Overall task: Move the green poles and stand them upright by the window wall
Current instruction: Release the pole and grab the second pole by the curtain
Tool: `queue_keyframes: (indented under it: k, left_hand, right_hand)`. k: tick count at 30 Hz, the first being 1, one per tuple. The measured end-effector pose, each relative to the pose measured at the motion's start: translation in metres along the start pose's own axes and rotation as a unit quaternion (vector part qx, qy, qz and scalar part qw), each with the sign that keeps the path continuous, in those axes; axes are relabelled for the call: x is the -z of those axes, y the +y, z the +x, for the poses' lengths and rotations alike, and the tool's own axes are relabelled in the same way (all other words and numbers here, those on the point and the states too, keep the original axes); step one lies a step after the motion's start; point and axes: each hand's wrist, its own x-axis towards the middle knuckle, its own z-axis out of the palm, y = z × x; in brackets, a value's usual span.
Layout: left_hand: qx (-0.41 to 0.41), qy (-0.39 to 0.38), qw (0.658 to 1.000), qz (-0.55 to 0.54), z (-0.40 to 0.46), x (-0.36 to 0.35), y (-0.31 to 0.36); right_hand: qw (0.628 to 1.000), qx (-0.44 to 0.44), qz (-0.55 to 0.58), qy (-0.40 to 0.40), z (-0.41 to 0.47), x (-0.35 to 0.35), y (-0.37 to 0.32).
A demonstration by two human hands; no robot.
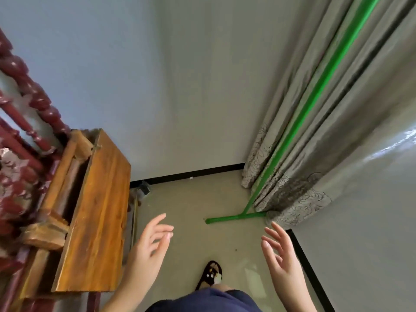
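A long green pole (315, 93) stands upright against the grey curtain (351, 113) in the right corner. Its green crossbar foot (227, 219) rests on the beige floor. My left hand (150, 246) is raised in front of me, fingers apart, holding nothing. My right hand (281, 257) is likewise raised with spread fingers, a short way below the pole's foot and not touching it. No other green pole shows.
A wooden cabinet (96, 217) and dark red carved furniture (24, 102) fill the left side. A white wall with a black skirting (191, 174) runs ahead. My sandalled foot (211, 275) stands on the floor between my hands.
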Motion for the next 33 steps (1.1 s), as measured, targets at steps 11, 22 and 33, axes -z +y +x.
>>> queue_keyframes:
  k: [11,22,33]
  left_hand:
    - [-0.052,-0.108,0.993,-0.001,0.203,-0.087,0.052]
    - [-0.207,-0.455,0.865,0.036,0.423,-0.218,0.148]
    - [-0.306,-0.738,0.596,-0.085,0.426,-0.34,0.338]
  right_hand:
    - [0.993,-0.033,-0.011,0.115,0.162,0.034,-0.018]
    - [0.915,-0.074,0.004,0.396,0.281,0.04,-0.067]
    - [0.872,-0.075,-0.019,0.483,0.381,0.043,-0.145]
